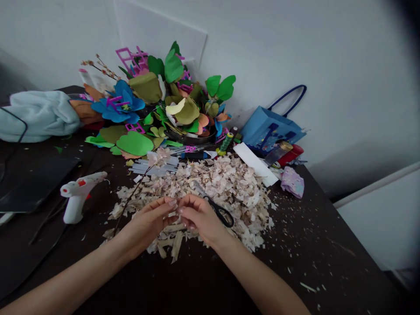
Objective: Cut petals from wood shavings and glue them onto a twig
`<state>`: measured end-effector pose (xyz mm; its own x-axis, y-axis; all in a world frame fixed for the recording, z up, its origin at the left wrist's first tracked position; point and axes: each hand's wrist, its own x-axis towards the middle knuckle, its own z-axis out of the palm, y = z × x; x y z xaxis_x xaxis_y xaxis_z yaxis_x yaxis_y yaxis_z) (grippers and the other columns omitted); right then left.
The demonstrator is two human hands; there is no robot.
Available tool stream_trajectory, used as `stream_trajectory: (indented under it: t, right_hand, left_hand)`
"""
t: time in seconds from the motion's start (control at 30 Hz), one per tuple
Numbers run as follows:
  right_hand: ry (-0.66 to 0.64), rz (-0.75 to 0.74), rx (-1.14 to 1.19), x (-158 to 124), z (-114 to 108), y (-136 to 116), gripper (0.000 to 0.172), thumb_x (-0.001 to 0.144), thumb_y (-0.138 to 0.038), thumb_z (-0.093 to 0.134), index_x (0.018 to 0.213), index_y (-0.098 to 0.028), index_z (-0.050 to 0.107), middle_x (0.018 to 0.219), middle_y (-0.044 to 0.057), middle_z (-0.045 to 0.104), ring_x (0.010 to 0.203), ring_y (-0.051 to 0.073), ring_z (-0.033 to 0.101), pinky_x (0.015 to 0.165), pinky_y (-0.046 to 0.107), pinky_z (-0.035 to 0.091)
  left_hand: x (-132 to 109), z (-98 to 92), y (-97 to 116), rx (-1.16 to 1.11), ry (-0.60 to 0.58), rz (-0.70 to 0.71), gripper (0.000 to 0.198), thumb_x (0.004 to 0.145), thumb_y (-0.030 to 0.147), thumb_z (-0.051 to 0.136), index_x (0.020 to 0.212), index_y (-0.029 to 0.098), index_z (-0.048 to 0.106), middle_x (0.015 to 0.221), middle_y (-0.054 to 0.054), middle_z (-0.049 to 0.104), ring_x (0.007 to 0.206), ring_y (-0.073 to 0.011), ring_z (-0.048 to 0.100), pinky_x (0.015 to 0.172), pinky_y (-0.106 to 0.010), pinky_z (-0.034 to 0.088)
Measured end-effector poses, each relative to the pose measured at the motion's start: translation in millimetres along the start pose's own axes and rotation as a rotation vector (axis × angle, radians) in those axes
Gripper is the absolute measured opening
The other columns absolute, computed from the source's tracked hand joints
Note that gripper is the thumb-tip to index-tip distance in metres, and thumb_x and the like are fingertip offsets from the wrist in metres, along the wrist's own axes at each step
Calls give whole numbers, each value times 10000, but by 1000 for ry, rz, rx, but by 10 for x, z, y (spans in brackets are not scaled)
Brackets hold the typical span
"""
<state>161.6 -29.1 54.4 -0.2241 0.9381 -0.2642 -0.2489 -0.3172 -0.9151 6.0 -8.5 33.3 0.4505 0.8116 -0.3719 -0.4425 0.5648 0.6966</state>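
Over a wide heap of pale pinkish-beige paper-like scraps (pixel 244 192), my two hands meet with fingertips close together. My left hand (pixel 157 214) is closed in a pinch, thumb against fingers. Pinched in the same way, my right hand (pixel 200 216) touches or nearly touches it. Whatever sits between the fingertips is too small or hidden to make out. Scissors with black handles (pixel 223 214) lie on the heap just behind my right hand. A thin dark twig (pixel 136 188) with pale petals at its tip slants up beside my left wrist.
A white glue gun (pixel 77 192) stands at left with its cord trailing, near a dark flat object (pixel 39 183). Behind are glue sticks (pixel 157 166), a mass of colourful artificial flowers (pixel 183 109), green thread (pixel 225 143), a white strip (pixel 256 164) and a blue bag (pixel 271 127).
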Motion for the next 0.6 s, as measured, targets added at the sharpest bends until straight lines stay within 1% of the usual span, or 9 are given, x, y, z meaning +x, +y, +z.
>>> stream_trajectory:
  t: [0.07, 0.17, 0.2, 0.27, 0.37, 0.43, 0.6]
  right_hand:
    - [16, -27, 19, 12, -7, 27, 152, 750, -292, 627, 700, -187, 529, 450, -88, 455, 397, 55, 348, 382, 176, 209]
    - [68, -87, 29, 32, -2, 93, 222, 813, -399, 607, 772, -189, 547, 478, -87, 448, 409, 64, 346, 391, 184, 226]
    - [86, -108, 7, 40, 5, 115, 223, 808, -400, 624, 805, -186, 561, 508, -84, 458, 428, 66, 356, 406, 187, 247]
    - [115, -167, -68, 61, 25, 153, 204, 770, -342, 678, 850, -180, 584, 593, -68, 493, 498, 75, 407, 468, 198, 315]
    - [139, -246, -173, 101, 62, 188, 135, 749, -247, 679, 822, -179, 588, 674, -44, 520, 591, 97, 457, 570, 227, 381]
    - [143, -263, -205, 128, 81, 207, 89, 766, -239, 647, 781, -183, 579, 673, -39, 518, 598, 106, 458, 582, 238, 394]
    - [104, -247, -192, 177, 99, 252, 96, 762, -247, 630, 730, -188, 562, 664, -35, 515, 597, 114, 460, 557, 237, 396]
  left_hand:
    - [22, 5, -1, -40, 5, -20, 93, 775, 231, 749, 732, 176, 686, 810, -28, 688, 803, -180, 632, 785, -313, 498]
    - [44, 46, 2, -143, 43, -63, 65, 790, 208, 732, 753, 181, 686, 925, -42, 710, 922, -195, 632, 824, -318, 495]
    - [45, 70, 6, -165, 55, -76, 62, 804, 206, 717, 756, 181, 685, 940, -47, 712, 946, -198, 630, 833, -316, 493]
    - [39, 120, 17, -179, 78, -96, 70, 840, 211, 675, 777, 182, 688, 939, -59, 717, 955, -202, 633, 840, -316, 492]
    - [19, 163, 22, -176, 116, -101, 104, 882, 216, 618, 815, 178, 690, 929, -73, 720, 949, -209, 641, 848, -321, 491]
    - [8, 150, 14, -197, 128, -85, 107, 883, 216, 617, 809, 178, 684, 911, -63, 717, 922, -200, 644, 846, -315, 492]
    - [-9, 49, -9, -251, 168, -79, 105, 850, 174, 655, 746, 179, 668, 868, -17, 702, 855, -153, 633, 828, -274, 490]
